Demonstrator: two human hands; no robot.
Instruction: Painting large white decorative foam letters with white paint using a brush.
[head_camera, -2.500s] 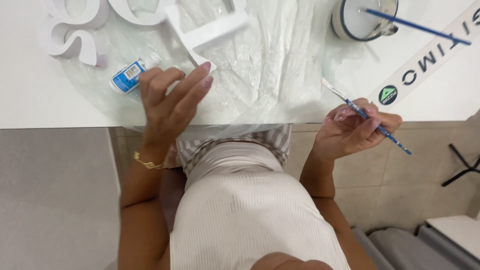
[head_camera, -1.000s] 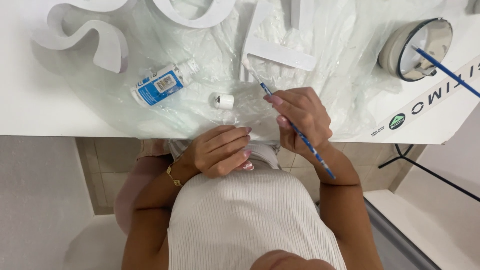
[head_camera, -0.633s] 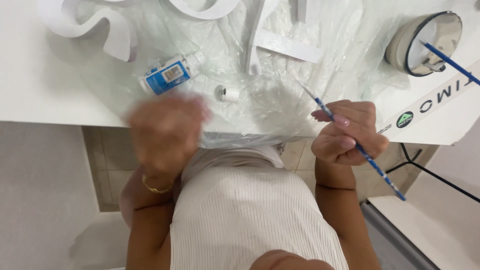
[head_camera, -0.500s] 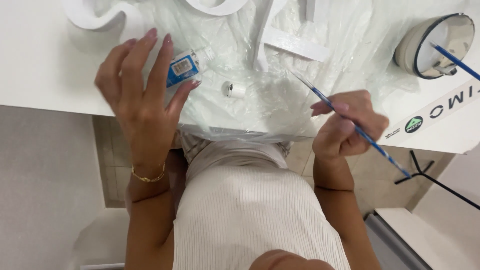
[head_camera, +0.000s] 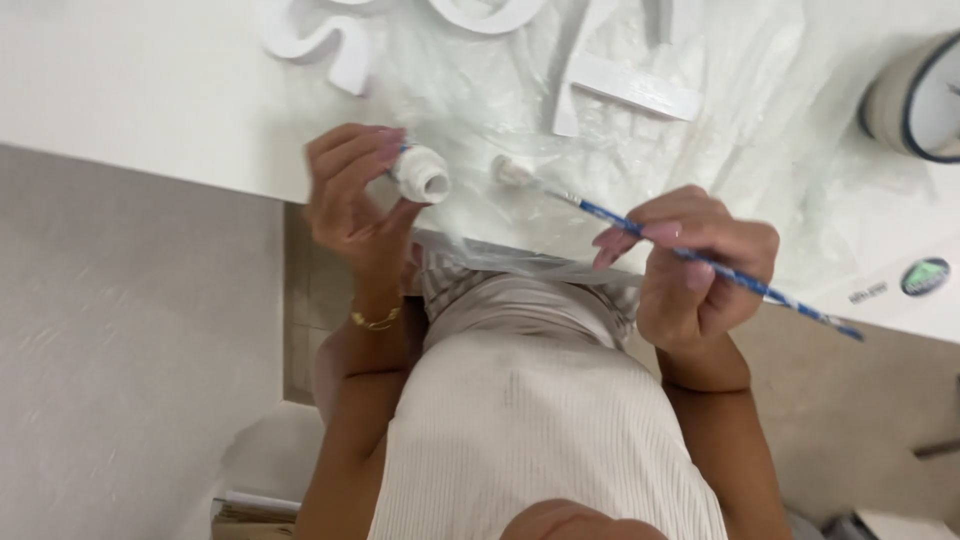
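bottle (head_camera: 422, 172) now lifted in left hand (head_camera: 352, 200); right hand (head_camera: 697, 265) unchanged, brush (head_camera: 690, 255).

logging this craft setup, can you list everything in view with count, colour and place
paint bottle: 1, white, open mouth toward camera, held at table edge
paintbrush: 1, blue handle, tip over the plastic sheet
cap: 1, white, on the sheet by the brush tip
plastic sheet: 1, clear, covering the table
cut-out letters: several, white, far side of table
mug: 1, white with dark rim, right edge
table: 1, white
hands: left hand holds bottle; right hand holds paintbrush
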